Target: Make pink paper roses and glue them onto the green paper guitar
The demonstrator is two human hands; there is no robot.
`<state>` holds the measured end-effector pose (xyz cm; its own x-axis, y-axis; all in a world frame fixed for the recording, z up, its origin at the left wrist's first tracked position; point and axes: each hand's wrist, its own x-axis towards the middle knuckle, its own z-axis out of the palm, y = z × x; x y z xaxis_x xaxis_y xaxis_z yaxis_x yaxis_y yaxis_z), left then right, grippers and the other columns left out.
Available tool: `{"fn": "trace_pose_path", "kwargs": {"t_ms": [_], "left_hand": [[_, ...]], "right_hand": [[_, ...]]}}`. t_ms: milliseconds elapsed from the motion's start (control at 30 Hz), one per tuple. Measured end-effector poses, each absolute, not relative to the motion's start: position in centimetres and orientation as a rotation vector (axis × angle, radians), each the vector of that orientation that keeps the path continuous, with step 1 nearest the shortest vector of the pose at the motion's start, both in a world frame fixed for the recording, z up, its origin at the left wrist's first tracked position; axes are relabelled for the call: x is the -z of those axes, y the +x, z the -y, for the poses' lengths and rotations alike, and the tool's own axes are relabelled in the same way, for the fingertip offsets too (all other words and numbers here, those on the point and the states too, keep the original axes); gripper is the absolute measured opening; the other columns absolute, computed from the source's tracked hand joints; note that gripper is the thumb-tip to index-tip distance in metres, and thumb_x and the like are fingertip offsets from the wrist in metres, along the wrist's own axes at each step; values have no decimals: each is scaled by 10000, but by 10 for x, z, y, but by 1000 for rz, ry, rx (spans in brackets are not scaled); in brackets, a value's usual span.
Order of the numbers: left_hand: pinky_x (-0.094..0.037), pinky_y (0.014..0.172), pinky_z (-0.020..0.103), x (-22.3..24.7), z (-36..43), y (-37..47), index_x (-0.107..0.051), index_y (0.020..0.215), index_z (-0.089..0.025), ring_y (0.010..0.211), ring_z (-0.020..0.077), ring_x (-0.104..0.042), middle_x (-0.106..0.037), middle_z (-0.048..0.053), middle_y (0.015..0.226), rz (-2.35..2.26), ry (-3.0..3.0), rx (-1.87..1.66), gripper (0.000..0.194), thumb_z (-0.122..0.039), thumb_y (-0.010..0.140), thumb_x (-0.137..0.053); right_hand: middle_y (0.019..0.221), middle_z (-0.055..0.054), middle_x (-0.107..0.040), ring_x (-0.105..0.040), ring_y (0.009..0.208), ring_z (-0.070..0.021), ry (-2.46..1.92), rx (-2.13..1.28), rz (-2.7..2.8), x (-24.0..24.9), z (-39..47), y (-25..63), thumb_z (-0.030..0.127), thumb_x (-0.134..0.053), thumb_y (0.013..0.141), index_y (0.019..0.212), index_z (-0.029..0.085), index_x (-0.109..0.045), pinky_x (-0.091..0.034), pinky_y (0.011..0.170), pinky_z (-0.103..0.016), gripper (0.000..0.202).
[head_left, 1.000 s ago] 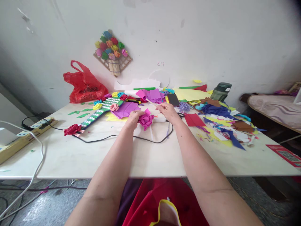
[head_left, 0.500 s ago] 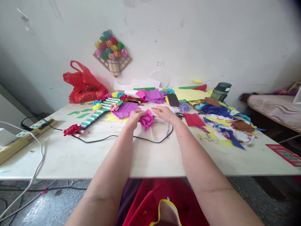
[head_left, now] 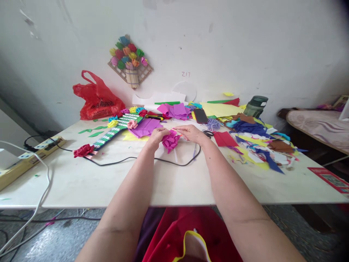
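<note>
A magenta paper flower (head_left: 171, 141) with crumpled, pointed petals is held above the middle of the table. My left hand (head_left: 157, 137) is closed on its left side. My right hand (head_left: 190, 133) reaches in from the right, its fingers pinching the flower's upper right edge; the fingertips are partly hidden by the petals. Just left of my left hand lie flat purple paper sheets (head_left: 144, 127). Beyond them is a green and white striped panel (head_left: 117, 131) with paper roses along it, among them a pink rose (head_left: 132, 124) and a red rose (head_left: 83, 150).
A black cable (head_left: 131, 158) loops across the table in front of the flower. Scissors (head_left: 208, 133), a phone (head_left: 201, 116) and purple yarn (head_left: 213, 124) lie behind my right hand. Paper scraps (head_left: 259, 142) pile up at right near a green bottle (head_left: 255, 106). A red bag (head_left: 95, 98) stands back left.
My right hand has shifted slightly left and its fingers have come in onto the flower's top edge. The flower has turned a little; my left hand keeps its place.
</note>
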<state>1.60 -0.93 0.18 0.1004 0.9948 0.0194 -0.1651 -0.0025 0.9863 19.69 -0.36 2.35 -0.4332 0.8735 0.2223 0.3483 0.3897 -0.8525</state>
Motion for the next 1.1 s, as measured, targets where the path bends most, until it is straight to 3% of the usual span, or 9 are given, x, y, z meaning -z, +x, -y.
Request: {"fn": "trace_pose_path", "kwargs": {"t_ms": [167, 333, 533, 833, 1100], "left_hand": [[-350, 469, 218, -3, 12, 16, -631, 646, -149, 519, 112, -518, -598, 15, 600, -953, 1217, -1253, 131, -236, 554, -667], [-392, 517, 221, 1, 10, 15, -666, 669, -138, 576, 124, -556, -630, 38, 656, -916, 1251, -1228, 151, -253, 571, -674], [-358, 474, 220, 4, 7, 14, -626, 597, -139, 497, 101, -499, -583, 16, 575, -931, 1232, -1210, 149, -266, 566, -697], [-305, 414, 220, 1, 8, 15, -620, 598, -140, 436, 95, -474, -541, 5, 521, -1015, 1268, -1173, 161, -276, 563, -699], [-267, 378, 223, -1, 11, 15, -624, 619, -137, 392, 97, -456, -527, 6, 492, -1033, 1287, -1122, 178, -301, 592, -688]], "right_hand": [[445, 62, -417, -353, 438, -64, -983, -973, 1932, -23, 3, 196, 375, -603, 742, 976, 145, -724, -311, 459, -202, 349], [477, 46, -455, -371, 462, -74, -975, -1033, 1902, -21, 4, 195, 363, -597, 739, 983, 139, -721, -322, 471, -210, 353], [464, 72, -425, -297, 406, -54, -1031, -1117, 1930, -17, -1, 197, 390, -577, 755, 1130, 155, -668, -242, 428, -206, 452], [504, 44, -524, -395, 498, -73, -1014, -1014, 2029, -16, -2, 200, 360, -539, 794, 1122, 143, -669, -324, 523, -210, 414], [482, 71, -410, -358, 498, -77, -1015, -1029, 2021, -19, 1, 199, 337, -554, 783, 1117, 139, -674, -326, 544, -227, 407]]}}
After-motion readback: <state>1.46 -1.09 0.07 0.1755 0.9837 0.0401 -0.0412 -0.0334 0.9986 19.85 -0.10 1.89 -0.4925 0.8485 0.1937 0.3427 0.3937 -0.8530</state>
